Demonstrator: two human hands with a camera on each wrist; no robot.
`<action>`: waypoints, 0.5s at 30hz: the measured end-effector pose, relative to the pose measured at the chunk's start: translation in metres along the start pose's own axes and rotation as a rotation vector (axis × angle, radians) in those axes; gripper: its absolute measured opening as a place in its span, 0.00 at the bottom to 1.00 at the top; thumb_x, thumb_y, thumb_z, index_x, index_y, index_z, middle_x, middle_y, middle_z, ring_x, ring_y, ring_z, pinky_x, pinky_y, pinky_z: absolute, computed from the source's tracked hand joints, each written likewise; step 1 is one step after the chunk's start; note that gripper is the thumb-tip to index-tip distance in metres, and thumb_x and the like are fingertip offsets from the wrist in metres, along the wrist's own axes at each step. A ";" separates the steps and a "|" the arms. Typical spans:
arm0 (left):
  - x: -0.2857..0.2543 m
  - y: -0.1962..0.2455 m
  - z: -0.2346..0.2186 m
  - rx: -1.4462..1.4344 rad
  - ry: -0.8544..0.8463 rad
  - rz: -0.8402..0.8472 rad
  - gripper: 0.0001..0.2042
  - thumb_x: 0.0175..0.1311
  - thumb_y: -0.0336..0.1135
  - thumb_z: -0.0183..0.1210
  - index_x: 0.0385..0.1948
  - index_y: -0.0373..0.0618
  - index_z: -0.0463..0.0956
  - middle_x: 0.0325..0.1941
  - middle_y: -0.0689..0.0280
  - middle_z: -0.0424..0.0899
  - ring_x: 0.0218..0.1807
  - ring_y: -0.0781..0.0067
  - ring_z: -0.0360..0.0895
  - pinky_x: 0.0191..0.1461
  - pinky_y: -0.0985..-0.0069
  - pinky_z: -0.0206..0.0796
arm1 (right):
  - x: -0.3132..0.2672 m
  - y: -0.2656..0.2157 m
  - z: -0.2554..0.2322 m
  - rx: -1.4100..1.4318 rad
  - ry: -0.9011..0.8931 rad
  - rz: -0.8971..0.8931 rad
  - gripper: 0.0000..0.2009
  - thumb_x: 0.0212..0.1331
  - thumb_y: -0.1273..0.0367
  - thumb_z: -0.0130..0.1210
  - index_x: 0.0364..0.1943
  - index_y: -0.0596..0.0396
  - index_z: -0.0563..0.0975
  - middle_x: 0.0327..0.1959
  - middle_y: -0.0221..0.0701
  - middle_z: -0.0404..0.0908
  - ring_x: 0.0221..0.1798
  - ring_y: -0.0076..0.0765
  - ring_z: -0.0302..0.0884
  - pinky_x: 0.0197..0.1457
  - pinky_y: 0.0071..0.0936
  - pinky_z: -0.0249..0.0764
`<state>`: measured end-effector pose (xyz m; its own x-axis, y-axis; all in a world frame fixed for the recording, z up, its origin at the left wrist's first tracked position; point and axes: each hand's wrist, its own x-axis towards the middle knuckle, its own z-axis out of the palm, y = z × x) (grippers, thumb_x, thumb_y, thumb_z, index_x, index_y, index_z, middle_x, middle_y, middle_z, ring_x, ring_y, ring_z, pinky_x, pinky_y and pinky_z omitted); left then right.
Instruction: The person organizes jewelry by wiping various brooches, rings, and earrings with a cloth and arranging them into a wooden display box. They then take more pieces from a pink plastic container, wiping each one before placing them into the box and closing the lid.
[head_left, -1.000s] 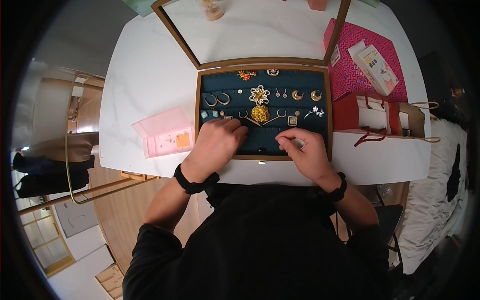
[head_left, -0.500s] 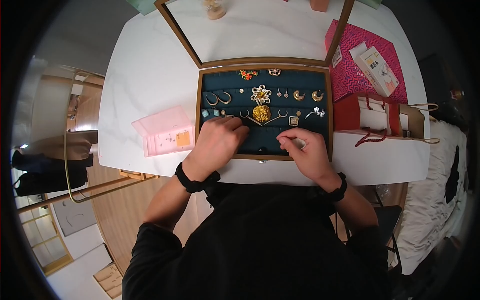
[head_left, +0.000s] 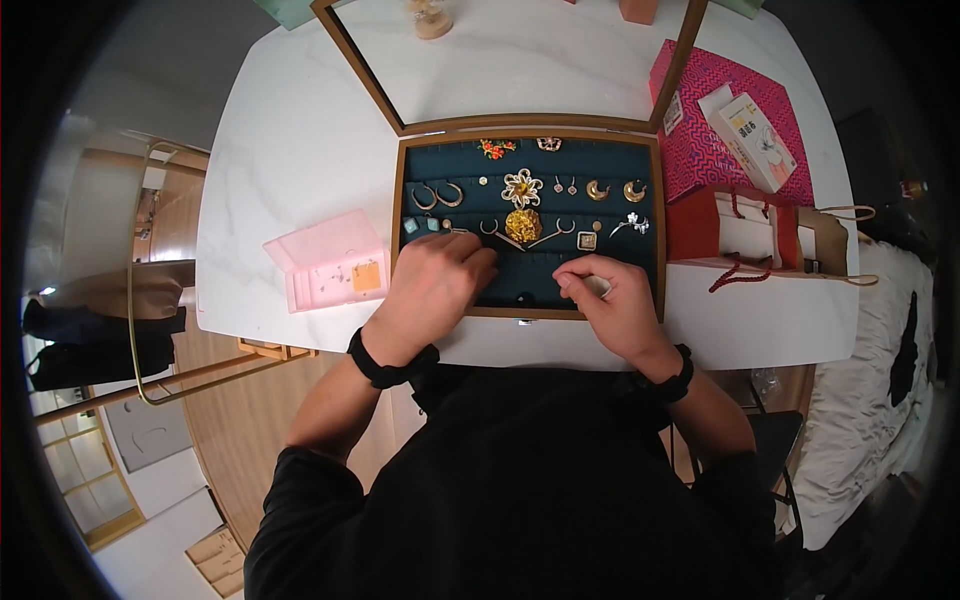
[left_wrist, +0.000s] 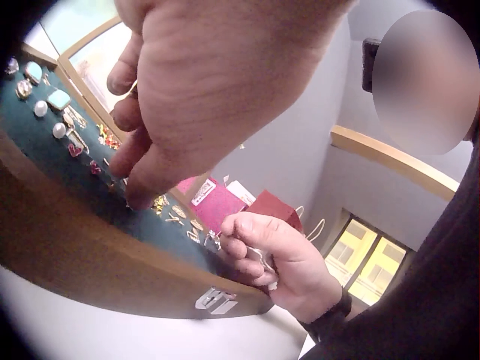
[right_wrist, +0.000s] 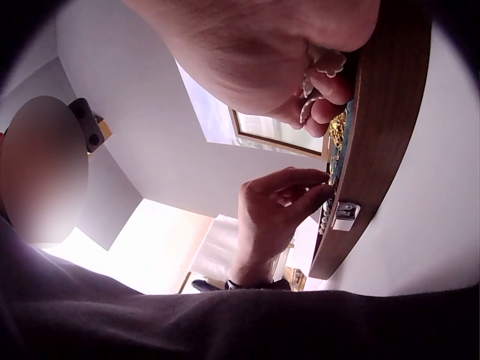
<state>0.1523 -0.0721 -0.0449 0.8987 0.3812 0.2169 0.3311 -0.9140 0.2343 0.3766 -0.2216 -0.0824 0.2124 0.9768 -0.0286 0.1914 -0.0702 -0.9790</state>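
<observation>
An open wooden jewellery box (head_left: 658,200) with dark teal padding holds rows of earrings and brooches. My left hand (head_left: 440,285) reaches over its lower left part, thumb and finger pinched at the padding around a small piece of jewellery, mostly hidden by the fingertips. Close by are square turquoise earrings (head_left: 418,226) and, in the left wrist view, pearl earrings (left_wrist: 60,130) and pink heart earrings (left_wrist: 75,150). Over the lower right part, my right hand (head_left: 615,305) holds a silvery, flower-shaped piece (right_wrist: 328,61) in its curled fingers. A gold flower brooch (head_left: 523,226) lies between the hands.
Left of the box stands an open pink plastic case (head_left: 310,292) with small pieces inside. To the right are a red paper bag (head_left: 692,228), a patterned pink box (head_left: 690,120) and a white carton (head_left: 752,140). The glass lid (head_left: 520,125) leans back behind the box.
Both hands stay almost in place over the box. The view shifts very slightly; nothing is visibly picked up or let go.
</observation>
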 end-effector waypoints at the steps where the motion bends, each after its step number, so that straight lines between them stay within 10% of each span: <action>1: 0.000 0.001 -0.003 -0.002 0.011 -0.012 0.07 0.60 0.31 0.73 0.36 0.43 0.86 0.33 0.62 0.83 0.36 0.55 0.85 0.41 0.61 0.78 | 0.000 0.000 0.000 0.003 -0.001 0.004 0.06 0.71 0.78 0.64 0.46 0.64 0.88 0.39 0.37 0.92 0.41 0.28 0.90 0.46 0.25 0.83; 12: -0.083 -0.042 -0.049 0.046 0.270 -0.240 0.07 0.58 0.25 0.76 0.35 0.41 0.87 0.33 0.62 0.87 0.32 0.58 0.85 0.35 0.66 0.77 | -0.004 0.000 0.000 -0.040 -0.006 0.142 0.06 0.75 0.74 0.63 0.47 0.62 0.87 0.38 0.31 0.90 0.42 0.23 0.88 0.45 0.23 0.81; 15: -0.127 -0.060 -0.062 0.024 0.401 -0.611 0.05 0.61 0.23 0.75 0.35 0.41 0.88 0.35 0.63 0.88 0.30 0.64 0.84 0.35 0.69 0.78 | -0.006 0.002 0.000 -0.031 0.028 0.163 0.05 0.74 0.75 0.63 0.46 0.61 0.87 0.36 0.28 0.89 0.34 0.18 0.82 0.38 0.18 0.76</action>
<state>0.0005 -0.0577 -0.0282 0.3790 0.8415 0.3851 0.7500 -0.5231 0.4049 0.3755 -0.2272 -0.0840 0.2693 0.9459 -0.1810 0.1814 -0.2344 -0.9551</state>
